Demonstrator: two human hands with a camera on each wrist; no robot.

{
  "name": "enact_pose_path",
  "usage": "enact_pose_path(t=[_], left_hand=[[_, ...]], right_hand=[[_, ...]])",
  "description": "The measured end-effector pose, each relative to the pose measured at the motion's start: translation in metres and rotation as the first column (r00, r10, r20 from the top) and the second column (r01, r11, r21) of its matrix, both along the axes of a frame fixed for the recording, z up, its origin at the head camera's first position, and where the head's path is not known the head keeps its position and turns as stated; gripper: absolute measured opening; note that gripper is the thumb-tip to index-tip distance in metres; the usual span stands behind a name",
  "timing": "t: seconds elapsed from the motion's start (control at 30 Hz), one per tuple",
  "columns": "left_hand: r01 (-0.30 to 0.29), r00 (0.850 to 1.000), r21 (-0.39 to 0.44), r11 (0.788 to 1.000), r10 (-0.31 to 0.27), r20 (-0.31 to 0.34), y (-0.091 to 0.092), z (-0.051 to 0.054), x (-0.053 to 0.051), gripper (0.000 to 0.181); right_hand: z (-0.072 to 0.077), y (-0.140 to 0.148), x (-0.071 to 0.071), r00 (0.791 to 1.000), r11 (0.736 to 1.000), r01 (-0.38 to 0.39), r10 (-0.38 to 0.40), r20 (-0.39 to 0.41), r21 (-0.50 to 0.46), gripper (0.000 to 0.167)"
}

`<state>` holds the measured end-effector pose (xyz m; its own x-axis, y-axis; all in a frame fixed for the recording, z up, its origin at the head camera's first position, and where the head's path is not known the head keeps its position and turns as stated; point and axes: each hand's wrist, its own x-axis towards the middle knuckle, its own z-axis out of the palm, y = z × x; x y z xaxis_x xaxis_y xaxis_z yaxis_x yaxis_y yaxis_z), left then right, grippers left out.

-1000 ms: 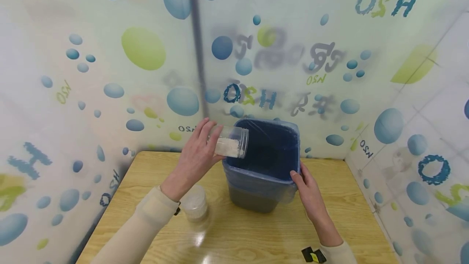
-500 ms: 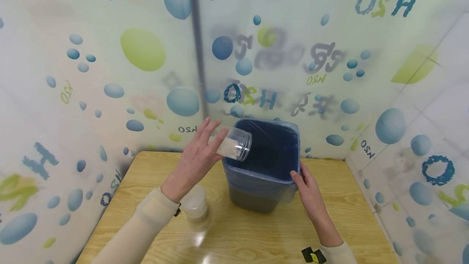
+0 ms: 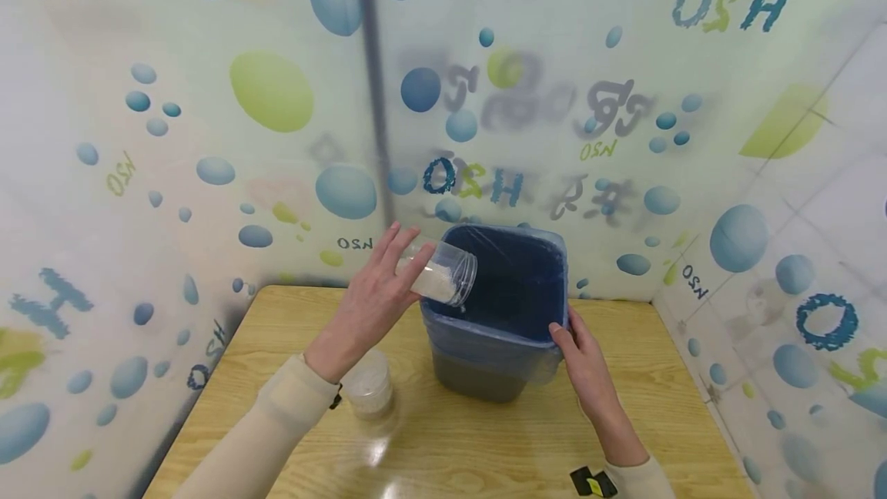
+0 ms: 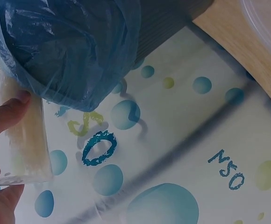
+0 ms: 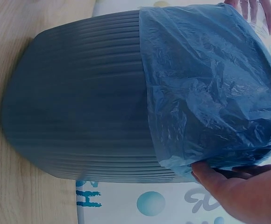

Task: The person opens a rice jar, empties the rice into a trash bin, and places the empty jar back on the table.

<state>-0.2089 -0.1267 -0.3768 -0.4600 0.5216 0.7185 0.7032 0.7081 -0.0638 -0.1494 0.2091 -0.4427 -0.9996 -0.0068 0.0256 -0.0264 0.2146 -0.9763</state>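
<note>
**Two hands, two jars, one bin**

Left of centre in the head view, one tilted jar (image 3: 443, 277) is gripped by the left hand (image 3: 363, 303); the jar's base is hidden by the curled fingers. Below, one standing jar (image 3: 368, 390) is seen on the table (image 3: 430, 460); whether it is lidded cannot be told. Further right, the tilted jar's mouth, with white matter behind it, is held at the left rim of one bin (image 3: 478, 383). The bin is lined with one blue bag (image 3: 495, 341); its floor is lost in darkness. The right rim is pinched by the right hand (image 3: 587, 368), its fingers mostly hidden. At lower right, black pieces (image 3: 584, 481) cannot be counted surely.
</note>
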Motion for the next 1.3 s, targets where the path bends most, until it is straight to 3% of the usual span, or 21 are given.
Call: enact_pose_path(t=[0.6, 1.03, 1.3], left_hand=[[-0.018, 1.0, -0.019, 1.0, 0.019, 0.019, -0.0001, 0.0022, 0.0, 0.089], [0.015, 1.0, 0.016, 1.0, -0.015, 0.002, 0.0007, 0.0028, 0.0005, 0.089], [0.005, 1.0, 0.041, 0.999, -0.004, -0.012, 0.0024, 0.0025, -0.0001, 0.087]], right_hand=[[0.001, 0.0001, 0.0012, 1.0, 1.0, -0.012, 0.011, -0.028, -0.015, 0.064], [0.0002, -0.0008, 0.0005, 0.999, 1.0, -0.004, 0.004, -0.034, -0.005, 0.062], [-0.0006, -0.0011, -0.0005, 0.999, 1.0, -0.005, 0.005, -0.033, -0.013, 0.061]])
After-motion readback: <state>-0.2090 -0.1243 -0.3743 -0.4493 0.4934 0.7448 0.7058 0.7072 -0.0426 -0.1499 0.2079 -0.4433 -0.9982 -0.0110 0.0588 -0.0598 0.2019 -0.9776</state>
